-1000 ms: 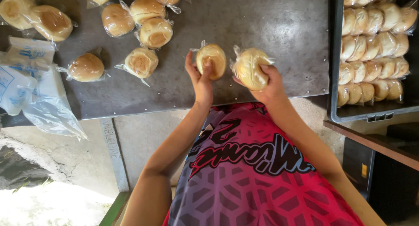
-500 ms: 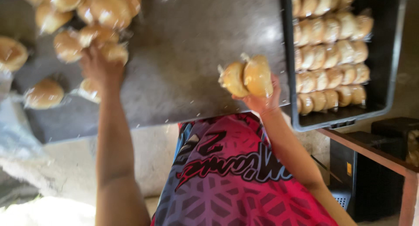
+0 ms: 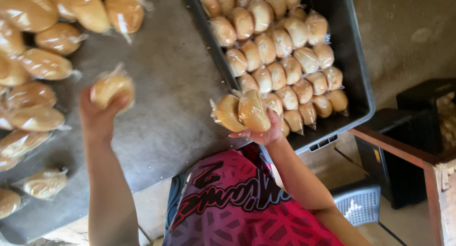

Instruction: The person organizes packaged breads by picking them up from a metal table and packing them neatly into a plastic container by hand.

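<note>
While we look straight down over the grey metal worktable (image 3: 175, 94), our left hand (image 3: 97, 117) is raised above it, forearm running up from the lower edge of the view, wrist slightly bent back. Fingers closed around one round golden bun sealed in clear plastic wrap (image 3: 111, 88); the bun sits at the fingertips, its twisted plastic tail pointing up. View is blurred here, so we cannot tell each finger apart.

Our right hand (image 3: 263, 132) is held out to the right, palm up, forearm angled from the lower right. Grip closed from below on two wrapped golden buns held side by side (image 3: 242, 113), fingers curled under them, thumb side toward the table. This pair hangs just at the near left corner of the dark grey plastic crate (image 3: 354, 70), over its rim, touching or nearly touching the packed buns there; we cannot tell which.

Crate holds rows of wrapped buns standing on edge (image 3: 280, 51), tightly packed. It overhangs the worktable's right side.

Loose wrapped buns lie scattered on the table's left part (image 3: 38, 113), well apart from the crate, just left of our left hand.

Below: red patterned shirt (image 3: 237, 208); a wooden frame edge (image 3: 403, 155) to the lower right.
</note>
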